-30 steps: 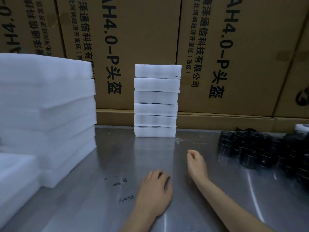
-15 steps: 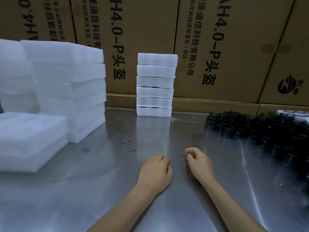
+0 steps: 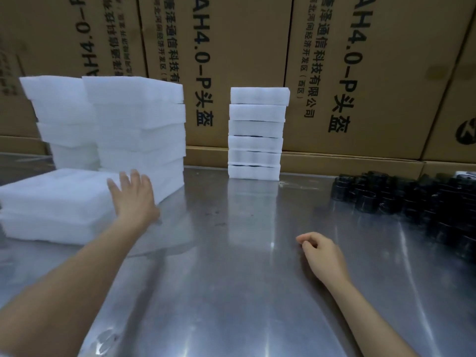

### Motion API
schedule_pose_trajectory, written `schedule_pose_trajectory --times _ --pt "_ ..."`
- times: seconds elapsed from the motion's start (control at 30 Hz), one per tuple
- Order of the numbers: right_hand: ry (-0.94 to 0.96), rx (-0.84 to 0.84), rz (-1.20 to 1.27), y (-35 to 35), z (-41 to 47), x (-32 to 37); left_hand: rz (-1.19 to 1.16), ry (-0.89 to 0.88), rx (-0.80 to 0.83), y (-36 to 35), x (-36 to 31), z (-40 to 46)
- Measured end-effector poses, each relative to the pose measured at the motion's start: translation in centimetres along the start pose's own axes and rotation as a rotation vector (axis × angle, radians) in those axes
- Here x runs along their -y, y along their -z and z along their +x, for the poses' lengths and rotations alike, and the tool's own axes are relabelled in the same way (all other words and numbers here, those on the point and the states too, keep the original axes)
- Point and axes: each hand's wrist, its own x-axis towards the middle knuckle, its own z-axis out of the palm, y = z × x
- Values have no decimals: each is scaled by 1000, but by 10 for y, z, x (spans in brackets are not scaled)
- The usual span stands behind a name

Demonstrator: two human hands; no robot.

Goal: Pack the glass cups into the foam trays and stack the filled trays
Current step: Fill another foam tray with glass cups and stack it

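Steel table point(image 3: 244, 292) backed by cardboard boxes point(image 3: 373, 73); dark, blurry cups point(image 3: 412, 199), apparently.

A shiny steel tabletop point(image 3: 231, 266) carries stacks of empty white foam trays point(image 3: 139, 130) at left, a narrower stack of filled trays point(image 3: 256, 135) at back, and dark glass cups point(image 3: 412, 202) at right.

Dark cups point(image 3: 412, 202) blurred, cut off right

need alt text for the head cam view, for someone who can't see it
A person's left hand, fingers spread, reaches to a low pile of white foam trays on a steel table, while the right hand rests loosely curled and empty. A narrow stack of six trays stands against cardboard boxes; dark glass cups cluster at right.
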Motion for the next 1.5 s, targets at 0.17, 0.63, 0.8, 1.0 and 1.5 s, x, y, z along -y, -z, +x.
schedule_pose_trajectory --times 0.17,0.63,0.8,1.0,1.5 --pt "-23 -7 23 -1 1 1 324 103 129 -16 28 2" --pt "9 12 25 1 -3 6 49 -359 -136 71 -69 -94" --pt "25 192 517 9 -13 15 -76 -552 -281 90 -138 -161" --pt "-51 289 845 27 -1 3 -370 -722 -223 79 -204 -178" --pt "-228 237 827 76 35 -45 -1581 -151 -109 46 -157 -107"
